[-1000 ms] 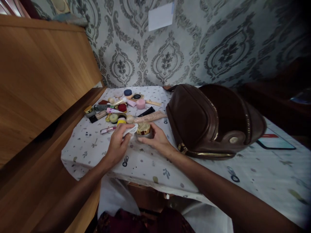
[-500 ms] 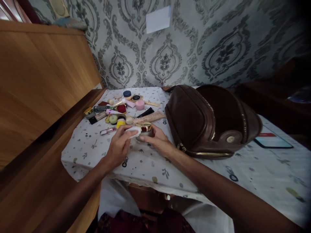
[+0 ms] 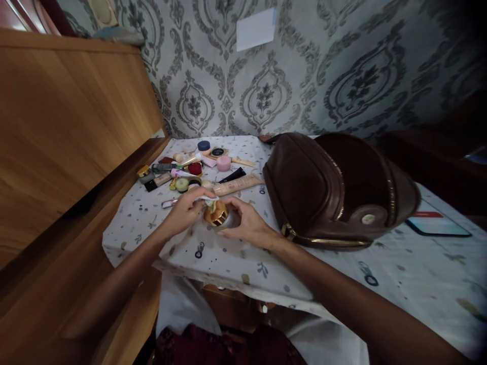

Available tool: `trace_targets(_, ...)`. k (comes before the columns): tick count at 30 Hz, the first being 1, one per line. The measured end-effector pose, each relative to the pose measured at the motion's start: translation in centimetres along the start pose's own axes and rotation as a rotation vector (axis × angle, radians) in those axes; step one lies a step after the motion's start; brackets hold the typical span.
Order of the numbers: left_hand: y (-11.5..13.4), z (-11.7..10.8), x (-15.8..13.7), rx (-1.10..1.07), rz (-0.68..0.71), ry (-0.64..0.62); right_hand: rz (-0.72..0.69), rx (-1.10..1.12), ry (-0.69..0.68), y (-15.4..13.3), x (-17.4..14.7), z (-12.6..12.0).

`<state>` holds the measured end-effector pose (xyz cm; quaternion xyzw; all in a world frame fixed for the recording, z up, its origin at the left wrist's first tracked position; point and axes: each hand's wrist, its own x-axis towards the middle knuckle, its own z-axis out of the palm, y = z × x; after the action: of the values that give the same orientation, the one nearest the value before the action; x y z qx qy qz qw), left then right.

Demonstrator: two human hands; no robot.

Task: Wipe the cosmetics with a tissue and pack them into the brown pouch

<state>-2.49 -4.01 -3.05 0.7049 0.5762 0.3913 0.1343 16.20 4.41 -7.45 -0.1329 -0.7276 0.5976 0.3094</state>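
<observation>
My right hand (image 3: 247, 223) grips a small cosmetic jar (image 3: 217, 215) with a shiny gold lid, its fingers wrapped round the right side. The jar is tilted, so the lid faces toward me. Pinched in my left hand (image 3: 186, 210) is a white cotton pad (image 3: 209, 198), pressed against the far edge of the lid. Just behind the hands lie a beige tube (image 3: 240, 185), a black tube (image 3: 233, 175) and a greenish round jar (image 3: 181, 185). A lip gloss tube (image 3: 169, 204) pokes out beside my left hand, partly covered by it.
A large brown leather bag (image 3: 300, 182) stands right of my hands, with a tablet-like device (image 3: 437, 223) beyond it. More cosmetics, among them a pink jar (image 3: 223, 162), are clustered at the back left. A wooden panel (image 3: 76, 96) borders the left side of the patterned tablecloth (image 3: 236, 263).
The jar has tipped, its gold lid turning toward me. My left hand has brought the cotton pad from the lid's left side to its far edge. The view has shifted slightly.
</observation>
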Motion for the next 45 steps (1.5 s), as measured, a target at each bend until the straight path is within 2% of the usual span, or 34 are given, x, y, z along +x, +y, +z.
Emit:
trace_targets(4,2.8,-0.9,1.1,0.131,0.144,-0.107,0.038,-0.123,0.021,0.1,0.0,0.1)
trace_targets(8,5.7,-0.7,0.6,0.362,0.309,-0.191,0.052,-0.112,0.085,0.3,0.2,-0.2)
trace_targets(10,6.2,-0.4,-0.1,0.474,0.380,-0.180,0.075,-0.052,0.121,0.3,0.4,-0.3)
trace_targets(13,5.5,0.0,-1.3,0.518,0.442,-0.073,0.124,0.125,0.180,0.2,0.4,-0.4)
trace_targets(17,3.3,0.2,-2.2,0.375,0.369,0.103,0.144,0.454,0.175,-0.4,0.2,-0.2)
trace_targets(22,1.9,0.6,-1.9,0.123,0.166,0.187,0.229,0.614,0.156,-0.7,0.1,-0.2)
trace_targets(27,2.2,1.4,-1.6,0.040,0.129,0.213,0.269,0.623,0.144,-0.4,0.0,-0.2)
trace_targets(36,3.1,2.4,-3.3,0.188,0.250,0.113,0.230,0.577,0.155,0.6,0.4,-1.1)
trace_targets(45,2.4,2.0,-2.4,0.066,0.136,0.238,0.215,0.588,0.103,0.8,0.2,-0.9)
